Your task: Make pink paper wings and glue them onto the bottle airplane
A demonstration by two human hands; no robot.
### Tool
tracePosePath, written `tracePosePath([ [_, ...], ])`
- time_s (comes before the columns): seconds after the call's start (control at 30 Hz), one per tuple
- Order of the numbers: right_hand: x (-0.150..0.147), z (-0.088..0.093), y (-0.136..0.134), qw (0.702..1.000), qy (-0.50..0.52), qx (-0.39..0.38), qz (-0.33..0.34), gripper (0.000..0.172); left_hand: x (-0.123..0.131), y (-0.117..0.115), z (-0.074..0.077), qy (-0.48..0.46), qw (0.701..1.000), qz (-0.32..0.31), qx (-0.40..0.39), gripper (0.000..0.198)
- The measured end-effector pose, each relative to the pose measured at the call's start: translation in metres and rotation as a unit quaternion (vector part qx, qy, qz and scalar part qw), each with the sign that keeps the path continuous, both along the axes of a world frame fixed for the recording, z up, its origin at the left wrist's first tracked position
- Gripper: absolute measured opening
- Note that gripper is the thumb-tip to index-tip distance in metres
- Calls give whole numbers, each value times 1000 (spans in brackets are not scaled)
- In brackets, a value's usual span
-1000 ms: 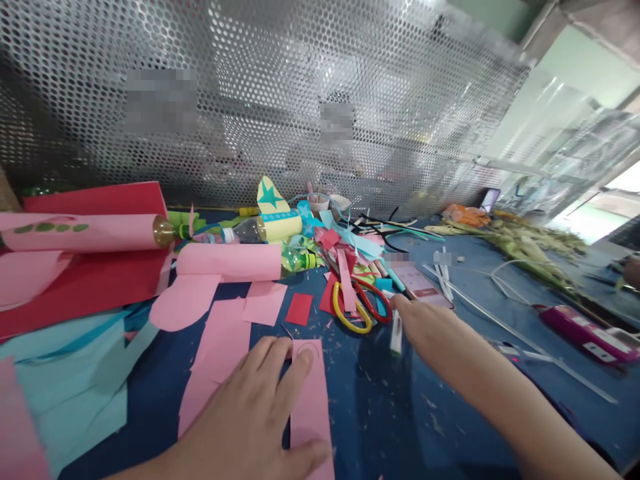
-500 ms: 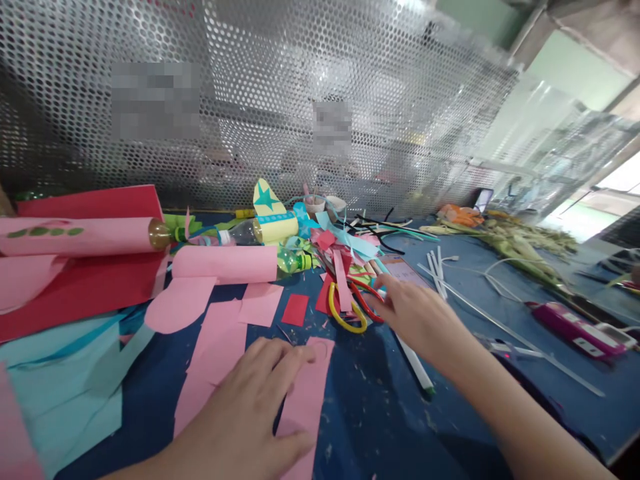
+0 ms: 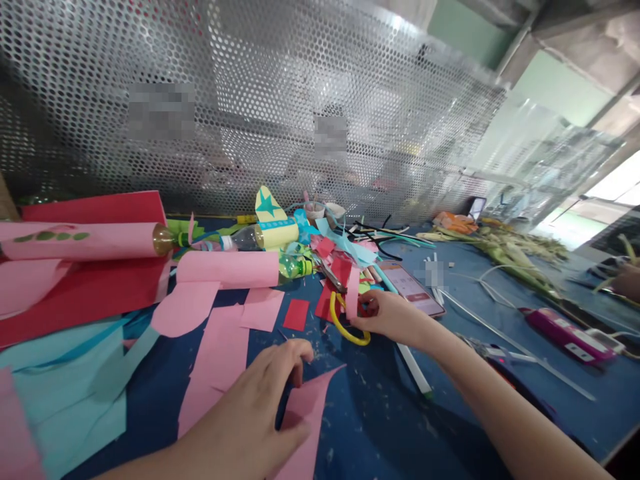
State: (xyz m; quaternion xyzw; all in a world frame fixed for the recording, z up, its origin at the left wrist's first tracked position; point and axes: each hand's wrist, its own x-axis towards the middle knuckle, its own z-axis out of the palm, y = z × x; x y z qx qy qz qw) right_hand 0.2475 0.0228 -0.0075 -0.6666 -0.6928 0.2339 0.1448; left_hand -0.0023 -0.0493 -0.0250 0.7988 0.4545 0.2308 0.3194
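Note:
My right hand (image 3: 387, 315) is closed in a pinch at the lower end of a narrow pink paper strip (image 3: 353, 290), over the scissors. The scissors' yellow handle (image 3: 347, 328) shows just left of my fingers, while the other handle is mostly hidden by my hand. Metal blades (image 3: 331, 275) point away among paper scraps. My left hand (image 3: 260, 397) is open, thumb apart from its bent fingers, above a pink paper piece (image 3: 309, 413) whose far corner curls up.
Behind the scissors lie a pink-wrapped bottle (image 3: 233, 269), a yellow-wrapped bottle (image 3: 279, 232) and a small red paper (image 3: 296, 315). A phone (image 3: 413, 288), white sticks (image 3: 414, 370) and a purple power strip (image 3: 570, 335) lie rightward. A perforated metal panel (image 3: 280, 100) stands behind.
My right hand has moved in over the scissors and closed, and the pink strip has shifted right, baring the blades. My left fingers have risen and bent; the pink piece's corner now curls up.

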Motion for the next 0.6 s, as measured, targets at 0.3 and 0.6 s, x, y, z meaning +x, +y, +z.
tracePosePath([
  [0.3, -4, 13, -1, 963, 231, -139, -1, 27, 3, 11, 9, -4, 997, -60, -50, 13],
  [0.6, -17, 16, -11, 840, 500, -208, 6, 46, 1, 21, 16, -199, 947, 23, -250, 29],
])
